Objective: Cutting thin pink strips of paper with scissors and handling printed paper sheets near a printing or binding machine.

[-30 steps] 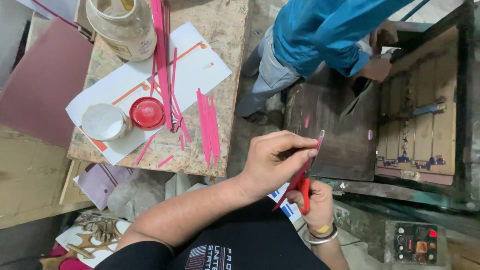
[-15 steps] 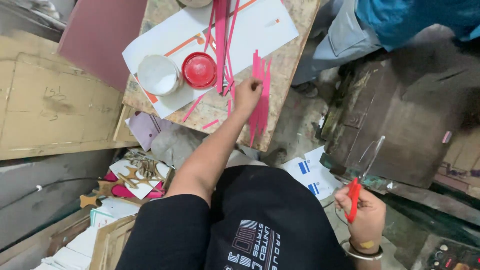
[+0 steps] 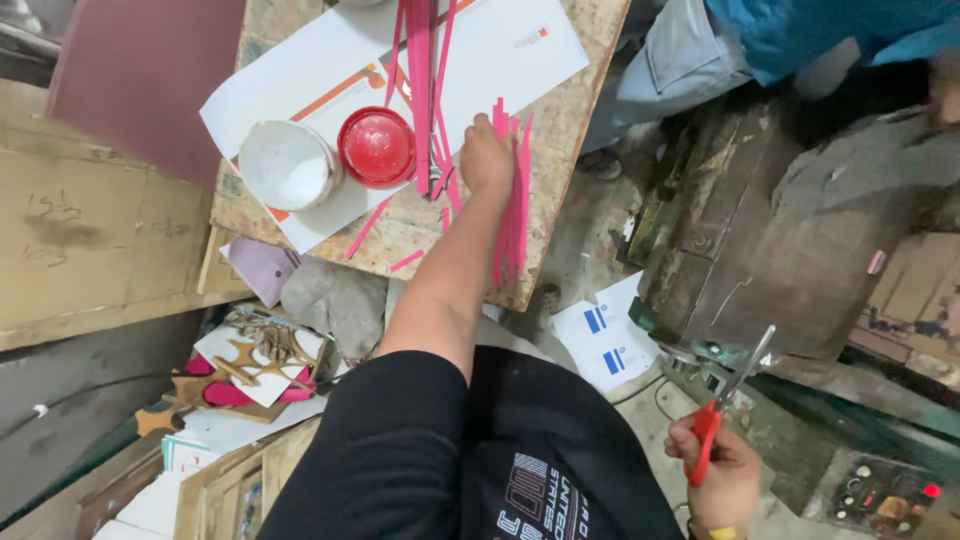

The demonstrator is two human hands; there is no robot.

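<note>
Cluttered workshop floor surrounds a rough wooden desk (image 3: 560, 150), seen from above my shoulders. My left hand (image 3: 487, 155) reaches out over the desk with fingers curled down onto a bundle of pink paper strips (image 3: 512, 210); whether it pinches any I cannot tell. The strips lie along the desk's near corner, running back toward me past my wrist. My right hand (image 3: 722, 478) hangs low beside my hip, well apart from the desk, closed around the red handles of a pair of scissors (image 3: 728, 400), blades pointing up and away. Just left of my left hand stands a longer bunch of pink strips (image 3: 420, 80) across a white sheet (image 3: 500, 50), then a red lid (image 3: 377, 146) touching a white tub (image 3: 287, 165). Loose pink slivers (image 3: 368, 228) lie nearer me. Beyond my left hand, another person in a blue top (image 3: 800, 30) sits. Wooden cut-outs (image 3: 255, 355) lie on the floor under my left arm.
</note>
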